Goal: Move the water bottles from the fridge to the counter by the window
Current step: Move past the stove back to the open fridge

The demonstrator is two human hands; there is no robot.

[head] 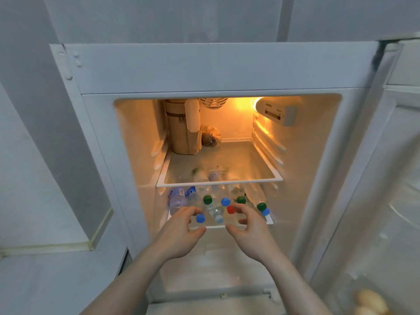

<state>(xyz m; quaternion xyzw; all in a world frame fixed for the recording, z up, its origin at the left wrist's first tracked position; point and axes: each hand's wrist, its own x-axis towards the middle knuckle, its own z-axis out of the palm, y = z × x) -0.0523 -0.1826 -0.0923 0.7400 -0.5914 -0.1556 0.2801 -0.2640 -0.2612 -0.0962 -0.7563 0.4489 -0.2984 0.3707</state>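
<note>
Fridge point(102, 137), door open, lit inside: the bottles point(213, 201) lie on its lower shelf point(269, 221), caps toward you in green, blue and one red, with a tan pouch point(181, 133) and a wrapped bundle point(211, 135) at the back of the upper shelf point(227, 160). Your left hand point(181, 233) sits at the lower shelf's front edge, fingers curved and spread, holding nothing, fingertips just beside a blue cap point(200, 218). Your right hand point(250, 233) is at the same edge, fingers likewise loosely curved and empty, near the red cap point(230, 209); eggs point(370, 303) sit in the fridge door, low at right.
</note>
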